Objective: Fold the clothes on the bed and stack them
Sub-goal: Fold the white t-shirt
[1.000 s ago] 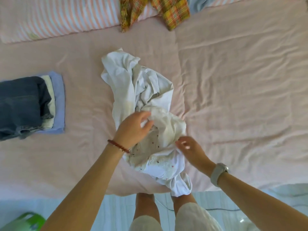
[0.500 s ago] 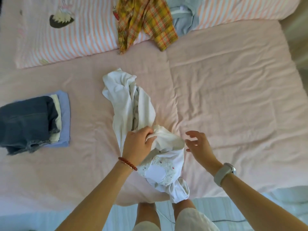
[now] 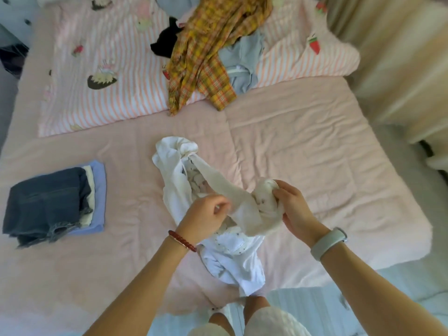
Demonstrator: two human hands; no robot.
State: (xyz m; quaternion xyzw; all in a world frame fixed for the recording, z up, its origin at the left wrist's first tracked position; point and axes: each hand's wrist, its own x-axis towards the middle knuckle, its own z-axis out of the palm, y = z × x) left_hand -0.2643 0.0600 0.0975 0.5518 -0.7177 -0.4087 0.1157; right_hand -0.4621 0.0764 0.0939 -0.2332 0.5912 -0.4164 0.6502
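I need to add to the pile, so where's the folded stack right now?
In the head view, the folded stack sits at the bed's left side, jeans on top, left of the white garment the hands hold.

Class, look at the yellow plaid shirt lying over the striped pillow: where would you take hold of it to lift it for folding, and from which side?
Probably grip the yellow plaid shirt by its near cuff, the squared end lying flat on the pink bedsheet, coming from the foot of the bed. That end lies clear, while the upper part overlaps the grey garment.
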